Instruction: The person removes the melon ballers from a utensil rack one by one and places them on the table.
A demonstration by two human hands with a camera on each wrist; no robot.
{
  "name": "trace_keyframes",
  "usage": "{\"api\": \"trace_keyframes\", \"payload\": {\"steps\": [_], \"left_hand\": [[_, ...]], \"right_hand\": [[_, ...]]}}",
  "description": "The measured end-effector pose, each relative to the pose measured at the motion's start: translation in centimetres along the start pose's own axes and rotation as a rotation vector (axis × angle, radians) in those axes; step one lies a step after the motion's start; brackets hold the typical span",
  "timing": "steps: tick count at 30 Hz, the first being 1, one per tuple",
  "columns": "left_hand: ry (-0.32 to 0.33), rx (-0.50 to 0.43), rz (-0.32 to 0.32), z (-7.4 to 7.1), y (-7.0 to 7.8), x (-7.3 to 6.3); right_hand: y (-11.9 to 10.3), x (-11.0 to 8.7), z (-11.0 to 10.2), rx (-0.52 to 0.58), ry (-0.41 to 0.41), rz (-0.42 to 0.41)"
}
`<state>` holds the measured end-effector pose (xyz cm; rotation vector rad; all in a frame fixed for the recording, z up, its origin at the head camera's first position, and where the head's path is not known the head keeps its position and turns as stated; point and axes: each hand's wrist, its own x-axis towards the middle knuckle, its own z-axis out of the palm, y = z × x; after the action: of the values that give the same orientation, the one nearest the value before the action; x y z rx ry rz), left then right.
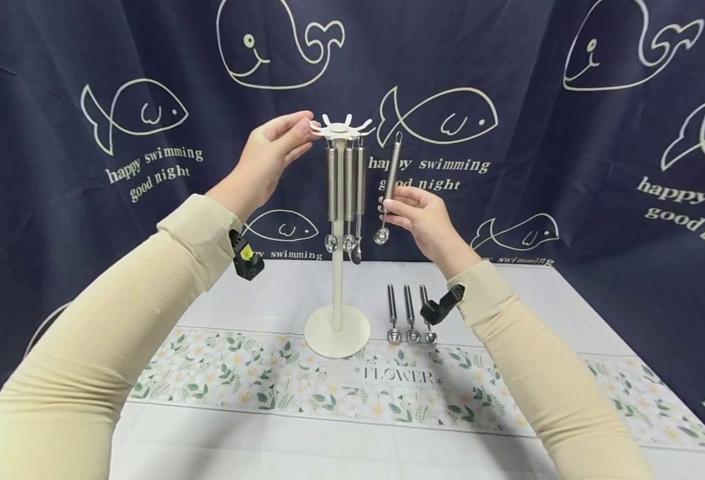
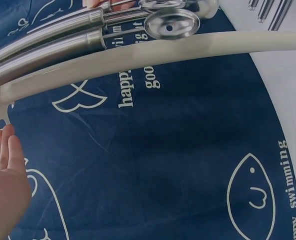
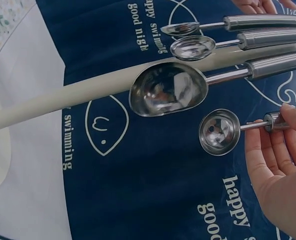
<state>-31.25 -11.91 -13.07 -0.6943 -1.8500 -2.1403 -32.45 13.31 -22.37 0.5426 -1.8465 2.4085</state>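
Note:
A white utensil stand (image 1: 337, 280) with a hooked top rises from a round base. My left hand (image 1: 277, 150) pinches a hook at the left of that top; in the left wrist view its fingers (image 2: 10, 150) reach the top's edge. Right of the stand, my right hand (image 1: 421, 217) holds a steel melon baller (image 1: 392, 170) upright by the lower handle, its loop end up beside the hooks. Its small round bowl (image 3: 219, 132) has a hole. Three steel utensils hang from the hooks, including a larger scoop (image 3: 167, 90) and a shallow holed one (image 2: 171, 24).
Three more small steel scoops (image 1: 411, 313) lie in a row on the white table, right of the stand's base. A floral runner (image 1: 226, 367) crosses the table under the base. Behind stands a dark blue curtain (image 1: 352, 53) with fish drawings.

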Motion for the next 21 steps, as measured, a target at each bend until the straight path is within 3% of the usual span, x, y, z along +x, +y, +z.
{"api": "trace_keyframes", "payload": {"steps": [14, 21], "left_hand": [[0.049, 0.052, 0.019, 0.4, -0.1, 0.0], [0.066, 0.019, 0.049, 0.9, -0.5, 0.0]], "right_hand": [[1.2, -0.6, -1.7, -0.03, 0.035, 0.02], [1.9, -1.2, -3.6, -0.078, 0.068, 0.045]]}}
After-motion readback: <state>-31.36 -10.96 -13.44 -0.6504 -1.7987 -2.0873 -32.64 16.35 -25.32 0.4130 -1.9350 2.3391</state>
